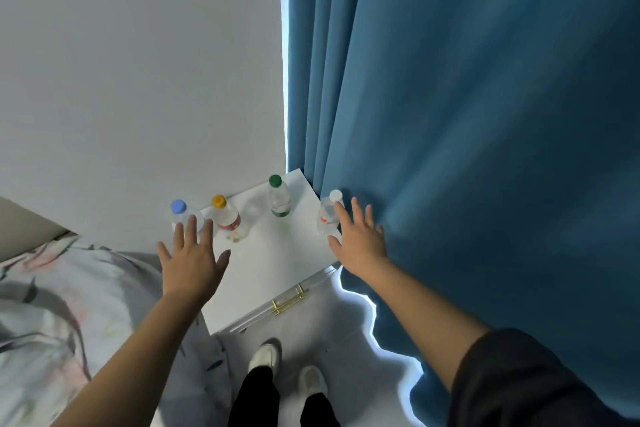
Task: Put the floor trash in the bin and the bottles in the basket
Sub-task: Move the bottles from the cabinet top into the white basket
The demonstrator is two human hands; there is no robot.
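Several clear plastic bottles stand upright on a white nightstand [273, 274]. A blue-capped bottle [180, 211] is at the far left and an orange-capped bottle [227, 217] stands beside it. A green-capped bottle [278, 196] is at the back, and a white-capped bottle [329, 213] stands at the right edge. My left hand [192, 258] hovers with fingers spread just in front of the blue-capped bottle, holding nothing. With straight fingers, my right hand [360, 241] is right beside the white-capped bottle. No bin or basket is in view.
A blue curtain [467, 114] hangs close on the right, touching the nightstand. A bed with patterned bedding [62, 305] lies at the left. The nightstand drawer has a gold handle [289, 300]. My feet [287, 367] stand on the grey floor in front of it.
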